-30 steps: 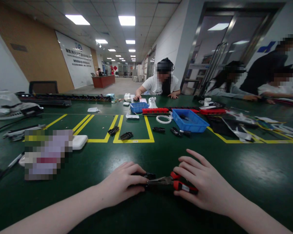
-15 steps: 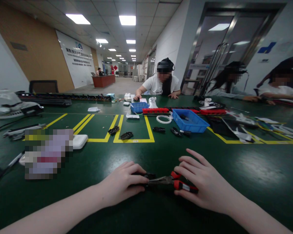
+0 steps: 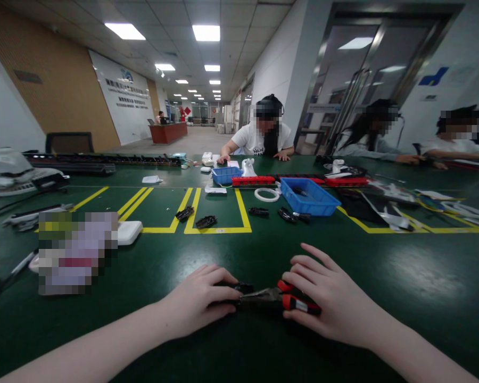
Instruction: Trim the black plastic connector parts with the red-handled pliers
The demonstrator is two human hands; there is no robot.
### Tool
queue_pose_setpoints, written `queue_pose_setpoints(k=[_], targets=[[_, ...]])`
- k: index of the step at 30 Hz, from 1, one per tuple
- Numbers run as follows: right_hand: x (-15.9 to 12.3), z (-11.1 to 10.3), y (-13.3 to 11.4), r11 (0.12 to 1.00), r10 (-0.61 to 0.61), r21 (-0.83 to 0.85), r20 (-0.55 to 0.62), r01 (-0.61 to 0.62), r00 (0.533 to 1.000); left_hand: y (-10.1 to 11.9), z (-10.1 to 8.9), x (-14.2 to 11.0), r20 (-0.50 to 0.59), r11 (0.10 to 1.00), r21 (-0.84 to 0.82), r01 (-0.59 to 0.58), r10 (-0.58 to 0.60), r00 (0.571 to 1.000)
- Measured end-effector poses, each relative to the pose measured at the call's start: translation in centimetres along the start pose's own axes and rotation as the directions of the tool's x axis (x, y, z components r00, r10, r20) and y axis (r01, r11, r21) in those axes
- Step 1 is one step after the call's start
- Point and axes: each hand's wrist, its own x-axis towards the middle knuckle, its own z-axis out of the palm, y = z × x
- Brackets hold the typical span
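My right hand is closed around the red and black handles of needle-nose pliers, its index finger raised off them. The pliers' metal jaws point left and meet a small black part. My left hand pinches this black part between thumb and fingers, low over the green table. Most of the part is hidden behind the fingers, so its exact kind does not show. Similar black pieces lie farther up the table, inside and beside yellow tape lines.
A blue bin stands at the middle right, near a white ring and red strips. On the left lie a blurred-out flat object and a white case. A person sits across the table; others sit at the right.
The whole view has shifted very slightly to the left. Both hands, the pliers and the black part keep nearly the same pose.
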Motion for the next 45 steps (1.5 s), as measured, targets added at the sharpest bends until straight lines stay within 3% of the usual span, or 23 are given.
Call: queue_pose_setpoints(k=[45], targets=[[0.39,-0.64,-0.26,1.0,0.016,-0.007,0.032,-0.016,0.999,-0.13,-0.06,-0.06,0.001,1.0,0.013,-0.018,0.018,1.0]])
